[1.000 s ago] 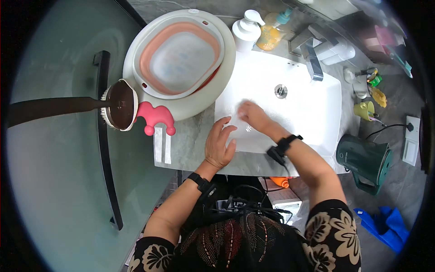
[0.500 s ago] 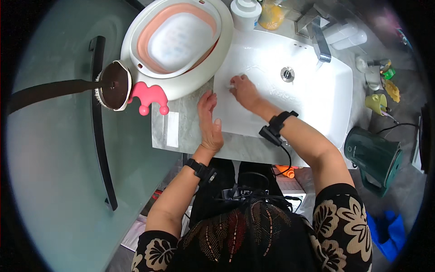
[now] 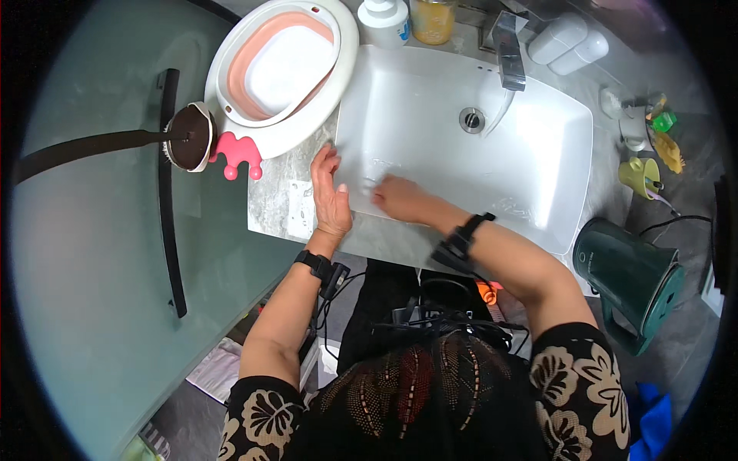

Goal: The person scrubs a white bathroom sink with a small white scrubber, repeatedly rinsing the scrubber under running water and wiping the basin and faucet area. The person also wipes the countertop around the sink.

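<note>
A white rectangular sink [image 3: 430, 92] is set into a grey stone-look counter. Near its left front corner, my right hand [image 3: 403, 200] is closed, its fingers curled down toward the basin and slightly blurred. Whatever it may hold is hidden. My left hand [image 3: 332, 196] is open with its fingers stretched out, by the counter at the sink's left rim. Water drops lie on the basin around my right hand. From the chrome faucet [image 3: 510, 58], a thin curved streak like water runs down beside the drain [image 3: 472, 120].
Back left stands a pink-and-white folding basin [image 3: 240, 77] on a larger white one. A pink crown-shaped piece [image 3: 238, 156] and brown brush-like object [image 3: 191, 138] hang near the glass door [image 3: 100, 253]. Bottles [image 3: 384, 23] line the back; a green kettle [image 3: 626, 276] stands right.
My right hand has moved toward the sink's near left corner. The whole view has shifted somewhat. My left hand stays open by the left rim.
</note>
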{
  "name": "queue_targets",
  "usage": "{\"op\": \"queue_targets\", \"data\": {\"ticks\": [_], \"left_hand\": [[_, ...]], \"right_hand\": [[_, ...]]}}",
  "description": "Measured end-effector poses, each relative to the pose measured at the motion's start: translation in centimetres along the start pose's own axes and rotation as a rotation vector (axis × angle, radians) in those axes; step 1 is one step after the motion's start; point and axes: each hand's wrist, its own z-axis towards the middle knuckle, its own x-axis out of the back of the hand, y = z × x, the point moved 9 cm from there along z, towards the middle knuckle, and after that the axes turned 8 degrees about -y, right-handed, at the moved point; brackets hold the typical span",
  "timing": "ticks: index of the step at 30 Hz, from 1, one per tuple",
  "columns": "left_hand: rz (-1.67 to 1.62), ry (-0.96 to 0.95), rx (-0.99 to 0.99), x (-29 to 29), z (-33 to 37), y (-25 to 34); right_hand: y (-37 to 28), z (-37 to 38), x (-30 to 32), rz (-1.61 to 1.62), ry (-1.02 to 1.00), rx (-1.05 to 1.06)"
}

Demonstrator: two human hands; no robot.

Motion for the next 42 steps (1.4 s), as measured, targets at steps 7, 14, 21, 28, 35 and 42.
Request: {"op": "queue_targets", "data": {"ticks": [7,14,21,28,35,42], "left_hand": [[0.099,0.142,0.045,1.3,-0.5,-0.1],[0.191,0.135,0.055,1.1,0.0,0.4],[0.148,0.141,0.071,1.5,-0.4,-0.4],[0.064,0.123,0.068,0.8,0.5,-0.4],[0.066,0.165,0.101,1.9,-0.5,-0.9],[0.067,0.114,0.064,1.4,-0.1,-0.8]], "right_hand": [[10.0,-11.3,2.7,0.012,-0.075,-0.287],[3.7,-0.8,2.0,0.168,0.243,0.102],[8.9,8.8,14.1,0.608,0.790,-0.282],[12.0,10.4,14.2,0.332,1.033,-0.396],[0.8,6.6,2.4,0.452,0.194,-0.251],[-5.1,0.8,1.7,0.061,0.091,-0.037]]}}
